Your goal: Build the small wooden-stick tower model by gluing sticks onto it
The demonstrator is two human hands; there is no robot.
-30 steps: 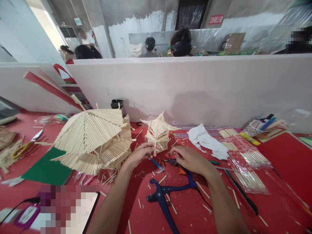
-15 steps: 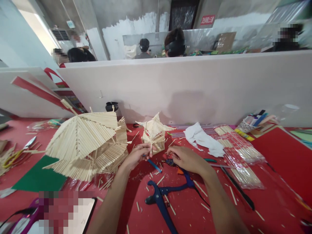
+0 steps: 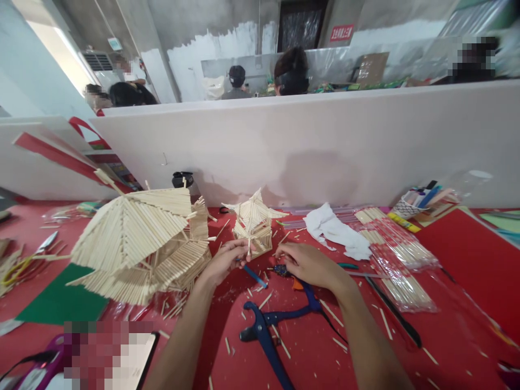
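A small pavilion model built of pale wooden sticks (image 3: 254,216) stands on the red table in front of me. My left hand (image 3: 227,262) is at its front left corner, its fingers closed on the model near a roof stick that points toward me. My right hand (image 3: 304,262) hovers to the right of the model, apart from it, with the fingers curled and pinched; whatever they hold is too small to make out. Under that hand lies a dark blue glue gun (image 3: 312,300) with an orange trigger, its nozzle toward the model. A blue strip (image 3: 255,276) lies between my hands.
A larger stick pavilion (image 3: 134,238) stands left. Blue cutters (image 3: 264,336) lie near me among stick scraps. To the right are white tissue (image 3: 335,233), bagged sticks (image 3: 396,260), a black rod (image 3: 394,311) and a pen basket (image 3: 410,203). A white partition (image 3: 325,141) stands behind.
The view has shifted slightly, so everything sits a little further left. Both hands keep nearly the same pose beside the small pavilion.
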